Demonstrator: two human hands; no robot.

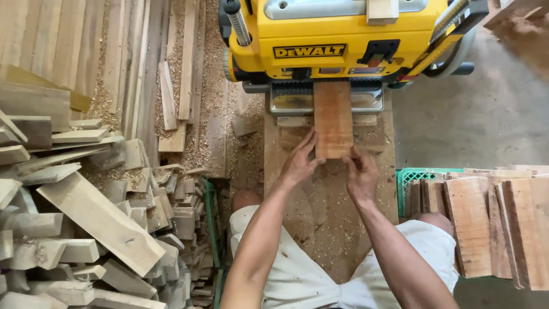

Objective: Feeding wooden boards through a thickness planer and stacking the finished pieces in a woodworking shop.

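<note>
Board (333,117), short and reddish, lies flat at the far edge of the bench (320,217), its far end under the yellow planer (343,40), lined up with the feed opening. Left hand (298,163) and right hand (361,174), fingers loosely curled, pinch its near corners, apparently keeping it square.

Reddish smooth wooden board (333,119); glossy yellow planer (343,40).
</note>
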